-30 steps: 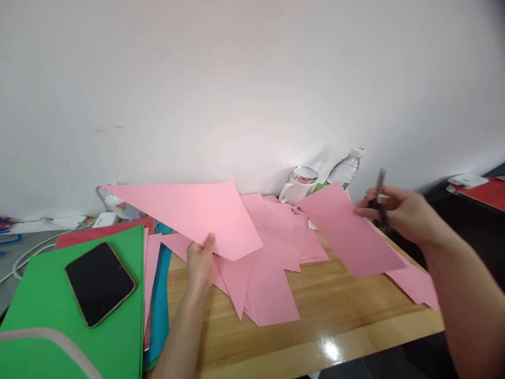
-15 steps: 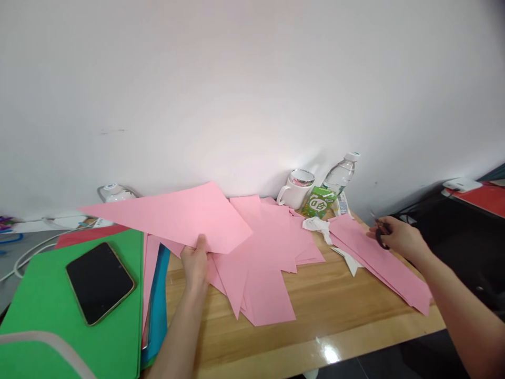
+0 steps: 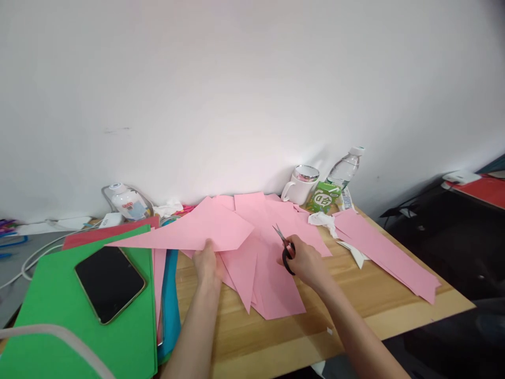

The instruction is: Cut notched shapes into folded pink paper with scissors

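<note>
Wooden table [image 3: 315, 310], phone [image 3: 109, 283] left, cup [image 3: 302, 185] behind

Two bare forearms, left hand [image 3: 208, 261], right hand [image 3: 305, 263], no sleeves

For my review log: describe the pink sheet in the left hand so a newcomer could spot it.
On the wooden table, the left hand pinches a pink sheet beside the green folder. Unlike the flat pink offcuts, it is lifted, a long triangle.

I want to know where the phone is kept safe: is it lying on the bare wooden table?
No, the phone lies face up on the green folder, left of the left hand.
</note>
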### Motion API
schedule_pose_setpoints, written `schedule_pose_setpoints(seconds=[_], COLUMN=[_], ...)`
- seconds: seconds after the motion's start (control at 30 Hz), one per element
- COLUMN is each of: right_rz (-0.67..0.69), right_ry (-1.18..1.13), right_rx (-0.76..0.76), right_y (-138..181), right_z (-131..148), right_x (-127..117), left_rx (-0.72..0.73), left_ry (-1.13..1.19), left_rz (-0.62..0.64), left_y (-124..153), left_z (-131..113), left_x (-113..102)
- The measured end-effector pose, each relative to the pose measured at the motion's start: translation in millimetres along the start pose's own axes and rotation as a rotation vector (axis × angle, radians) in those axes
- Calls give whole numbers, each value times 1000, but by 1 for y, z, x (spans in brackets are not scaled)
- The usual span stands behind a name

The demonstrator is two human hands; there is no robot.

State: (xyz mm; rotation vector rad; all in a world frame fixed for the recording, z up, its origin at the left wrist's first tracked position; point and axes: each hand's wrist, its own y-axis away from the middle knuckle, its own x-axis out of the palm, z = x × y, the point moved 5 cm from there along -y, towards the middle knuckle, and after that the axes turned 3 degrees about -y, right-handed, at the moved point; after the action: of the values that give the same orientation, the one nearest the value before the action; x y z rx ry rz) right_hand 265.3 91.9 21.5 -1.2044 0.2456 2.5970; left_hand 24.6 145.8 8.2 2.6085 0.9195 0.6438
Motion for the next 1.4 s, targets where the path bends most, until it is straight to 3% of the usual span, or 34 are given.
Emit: schedule_pose_setpoints(seconds=[0.2, 0.4, 0.57, 0.83, 1.07, 1.27, 1.4], right_rz=[-61, -150, -112, -201, -215, -162, -165], right_ry=[-5, -122, 20, 91, 76, 73, 21], right_rx=[23, -56, -51, -38, -60, -35, 12], right_y=[5, 16, 12, -5, -47, -108, -124], right_z=[8, 21, 6, -8, 11, 37, 40], right_x=[6, -19, -25, -27, -34, -1, 18], left_rx=[-33, -20, 13, 70, 258, 90, 41], left_ry=[78, 96, 141, 167, 79, -20, -67], left_rz=[-1, 1, -22, 51, 22, 46, 49], left_y=[6, 9, 8, 6, 17, 6, 0], left_z=[-5, -7, -9, -11, -24, -1, 10], left_x=[2, 3, 0, 4, -2, 4, 3])
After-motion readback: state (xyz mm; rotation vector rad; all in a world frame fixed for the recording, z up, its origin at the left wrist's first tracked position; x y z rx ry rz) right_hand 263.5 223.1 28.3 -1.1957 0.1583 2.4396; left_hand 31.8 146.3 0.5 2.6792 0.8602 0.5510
